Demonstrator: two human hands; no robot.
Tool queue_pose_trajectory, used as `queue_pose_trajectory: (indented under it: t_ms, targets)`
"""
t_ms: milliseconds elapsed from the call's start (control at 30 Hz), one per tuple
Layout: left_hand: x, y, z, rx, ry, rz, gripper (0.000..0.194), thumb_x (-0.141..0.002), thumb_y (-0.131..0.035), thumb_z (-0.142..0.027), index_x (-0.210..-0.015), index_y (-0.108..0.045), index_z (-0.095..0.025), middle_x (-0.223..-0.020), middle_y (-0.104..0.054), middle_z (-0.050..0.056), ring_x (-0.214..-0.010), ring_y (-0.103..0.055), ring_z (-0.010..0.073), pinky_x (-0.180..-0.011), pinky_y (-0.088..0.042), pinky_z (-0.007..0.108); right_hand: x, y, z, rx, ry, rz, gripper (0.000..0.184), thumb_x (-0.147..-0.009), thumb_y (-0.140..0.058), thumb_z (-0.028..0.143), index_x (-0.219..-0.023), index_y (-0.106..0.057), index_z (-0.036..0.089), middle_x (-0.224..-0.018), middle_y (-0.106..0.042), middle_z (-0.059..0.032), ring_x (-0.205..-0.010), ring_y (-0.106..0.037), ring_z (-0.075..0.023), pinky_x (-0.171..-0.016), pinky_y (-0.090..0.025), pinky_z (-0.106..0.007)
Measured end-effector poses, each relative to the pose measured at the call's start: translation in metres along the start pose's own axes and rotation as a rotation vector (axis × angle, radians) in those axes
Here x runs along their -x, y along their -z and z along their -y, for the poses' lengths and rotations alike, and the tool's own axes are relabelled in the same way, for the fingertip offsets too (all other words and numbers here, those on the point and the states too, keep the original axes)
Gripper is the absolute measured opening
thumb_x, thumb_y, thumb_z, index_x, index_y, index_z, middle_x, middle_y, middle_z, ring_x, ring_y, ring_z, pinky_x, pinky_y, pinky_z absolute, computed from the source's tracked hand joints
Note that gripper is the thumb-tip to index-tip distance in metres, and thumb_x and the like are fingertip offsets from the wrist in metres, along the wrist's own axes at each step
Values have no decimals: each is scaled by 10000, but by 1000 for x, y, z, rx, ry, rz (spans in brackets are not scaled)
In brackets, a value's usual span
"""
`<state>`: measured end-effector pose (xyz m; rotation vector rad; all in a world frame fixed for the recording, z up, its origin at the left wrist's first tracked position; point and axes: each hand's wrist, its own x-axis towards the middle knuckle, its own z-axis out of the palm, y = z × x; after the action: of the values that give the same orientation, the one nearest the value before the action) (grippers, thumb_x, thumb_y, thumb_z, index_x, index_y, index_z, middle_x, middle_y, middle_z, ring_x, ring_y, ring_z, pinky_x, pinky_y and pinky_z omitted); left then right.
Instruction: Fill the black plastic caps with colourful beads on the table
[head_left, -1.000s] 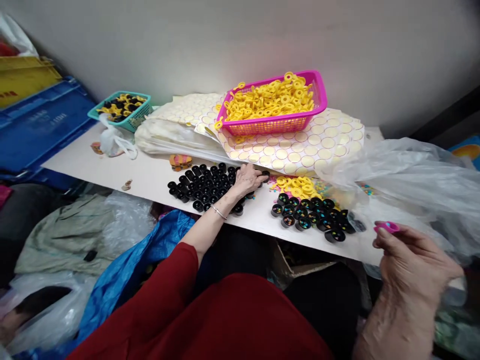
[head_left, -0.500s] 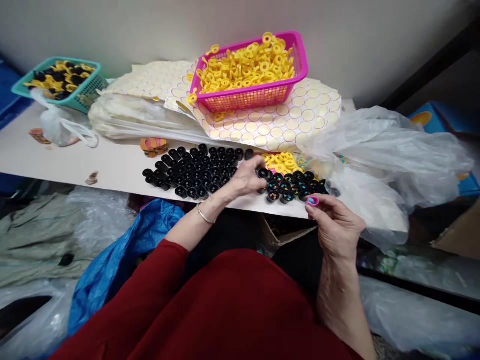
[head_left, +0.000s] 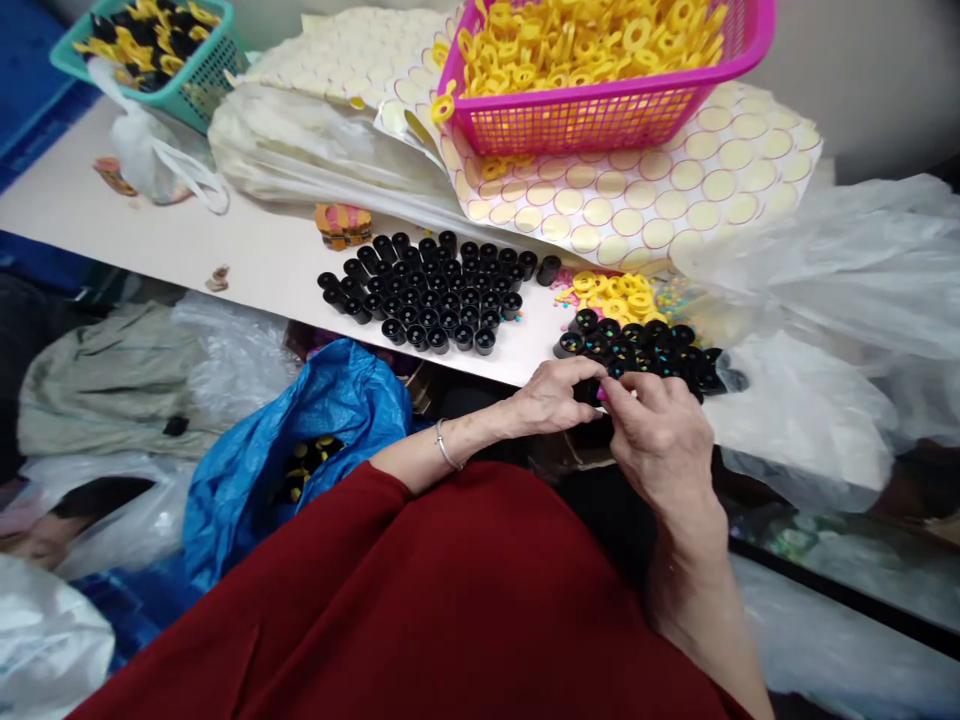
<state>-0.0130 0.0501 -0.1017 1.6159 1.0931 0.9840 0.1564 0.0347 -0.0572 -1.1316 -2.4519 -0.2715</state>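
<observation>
My left hand grips a small black cup between thumb and fingers at the table's front edge; the fingers cover much of it. My right hand pinches a small pink cup, mostly hidden by the fingertips and close against the black cup. Just behind both hands, a cluster of black cups stands with coloured beads inside. A larger group of black cups stands upright to the left, showing no beads inside. Yellow rings lie heaped beyond the bead-filled cups, with loose beads around them.
A pink basket full of yellow pieces sits at the back on sheets of round stickers. At far left stands a green basket. Clear plastic bags spread over the right side. A blue sack hangs below the table.
My left hand has drawn back from the cup cluster to the front edge with a black cup. The pink cup in my right hand has come to it. The view has shifted closer.
</observation>
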Motion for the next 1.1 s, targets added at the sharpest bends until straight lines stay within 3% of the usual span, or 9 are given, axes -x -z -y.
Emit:
queue_pose_trajectory:
  t_ms: [133,267,500,600,733,833,1000,1033,1100]
  targets:
    - [3,0,4,55,6,-9,324,-692,-754,-208,-1008,-707,-149,-988,-705,36,-951,-643,198,-886,-503,309,-9,10,7,175,166,68,300,-877,-502,96,-1090,-697,175,-931,-689,-82,-845,-497,-231,-714,-349,-373]
    - [4,-2,12,99,52,-37,368,-654,-799,-215,-1009,-716,-166,-987,-712,24,-934,-651,191,-863,-509,307,-9,5,1,120,127,-3,261,-894,-520,118,-1040,-724,190,-931,-702,-74,-840,-511,-219,-712,-356,-364]
    - [3,-5,31,116,-55,-89,359,-637,-864,-244,-971,-741,-192,-1022,-699,45,-995,-653,210,-923,-508,349,2,-17,-13,-541,-270,-89,107,-881,-669,297,-904,-769,264,-913,-701,-43,-838,-598,-192,-756,-495,-362]
    - [5,-1,34,63,-56,-134,403,-600,-908,-267,-971,-760,-214,-1062,-690,57,-1033,-638,227,-941,-506,375,4,-19,-12,-898,-540,-218,141,-753,-791,329,-871,-768,257,-904,-694,-24,-839,-636,-176,-766,-526,-364]
    - [9,6,34,-202,86,-238,384,-580,-917,-211,-936,-773,-236,-987,-687,42,-989,-600,229,-943,-501,389,5,-16,-17,-1335,-926,-464,323,-504,-917,312,-761,-750,210,-763,-678,-4,-650,-597,-132,-624,-488,-320]
    - [8,8,37,-289,124,-286,334,-648,-852,-175,-966,-756,-213,-933,-666,41,-935,-597,213,-885,-513,357,5,-10,-41,-1425,-1079,-604,367,-425,-926,286,-700,-705,187,-669,-645,4,-563,-550,-114,-536,-427,-302]
    - [6,9,42,-219,99,-311,384,-675,-764,-160,-1051,-713,-219,-930,-650,24,-803,-595,163,-714,-517,285,-5,-4,-122,-1176,-1172,-907,408,-345,-844,198,-634,-556,198,-567,-573,35,-477,-485,-96,-496,-393,-293]
    - [5,11,42,-216,87,-318,388,-670,-755,-163,-1051,-708,-221,-929,-650,21,-784,-591,155,-689,-511,274,-10,-3,-140,-1077,-1211,-915,386,-386,-818,184,-620,-513,209,-539,-532,55,-463,-469,-93,-504,-403,-296]
    - [3,20,39,-247,74,-355,345,-682,-736,-181,-1023,-703,-218,-928,-654,16,-733,-575,136,-661,-502,264,-20,-2,-171,-853,-1283,-768,342,-517,-757,146,-614,-439,226,-518,-455,85,-455,-445,-85,-536,-423,-298]
